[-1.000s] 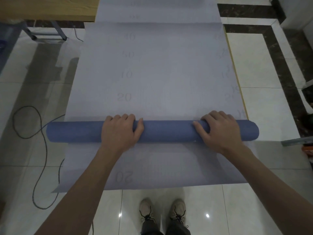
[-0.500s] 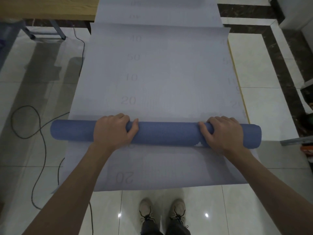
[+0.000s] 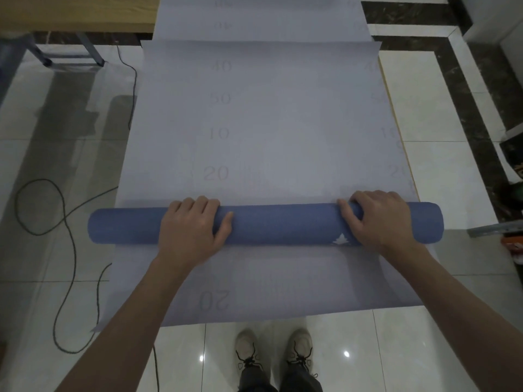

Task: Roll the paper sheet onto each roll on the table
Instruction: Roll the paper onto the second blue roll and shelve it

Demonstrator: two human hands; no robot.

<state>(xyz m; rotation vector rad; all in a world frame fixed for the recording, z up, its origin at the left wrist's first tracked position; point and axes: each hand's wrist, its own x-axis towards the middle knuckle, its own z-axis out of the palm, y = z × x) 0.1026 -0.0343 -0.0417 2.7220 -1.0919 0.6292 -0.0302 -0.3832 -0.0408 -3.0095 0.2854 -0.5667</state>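
A long blue roll (image 3: 283, 223) lies crosswise on a wide pale grey paper sheet (image 3: 268, 123) printed with faint numbers. The sheet runs away from me along the table and hangs over its near edge. My left hand (image 3: 195, 224) grips the roll left of its middle, fingers curled over the top and thumb on the near side. My right hand (image 3: 379, 219) grips it near the right end in the same way. A small white torn spot shows on the roll beside my right hand.
A black cable (image 3: 65, 222) loops over the white tiled floor on the left. A wooden table with metal legs (image 3: 70, 18) stands at the back left. Dark objects (image 3: 512, 165) sit at the right edge. My shoes (image 3: 274, 355) stand below the sheet's hanging end.
My left hand slid leftwards along the roll, then back right a little. The roll shifted slightly rightwards. Both hands kept their grip.
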